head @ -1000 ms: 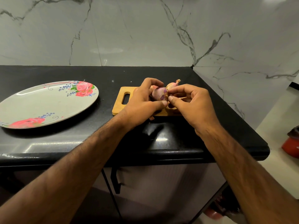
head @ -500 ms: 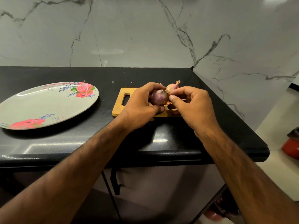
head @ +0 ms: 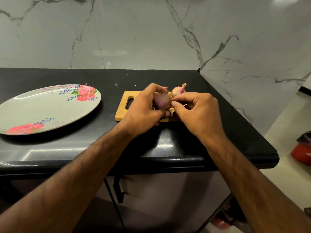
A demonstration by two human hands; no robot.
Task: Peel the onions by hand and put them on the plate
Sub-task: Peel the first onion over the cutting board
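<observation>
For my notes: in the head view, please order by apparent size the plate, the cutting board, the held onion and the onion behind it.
1. plate
2. cutting board, partly hidden
3. held onion and onion behind it: alike, both partly covered, unranked

A small wooden cutting board (head: 121, 115) with a handle slot lies on the glossy black stone worktop (head: 67, 148) (white, grey-veined marble wall (head: 134, 39) behind); a red container (head: 301, 153) sits on the floor, far right.
</observation>
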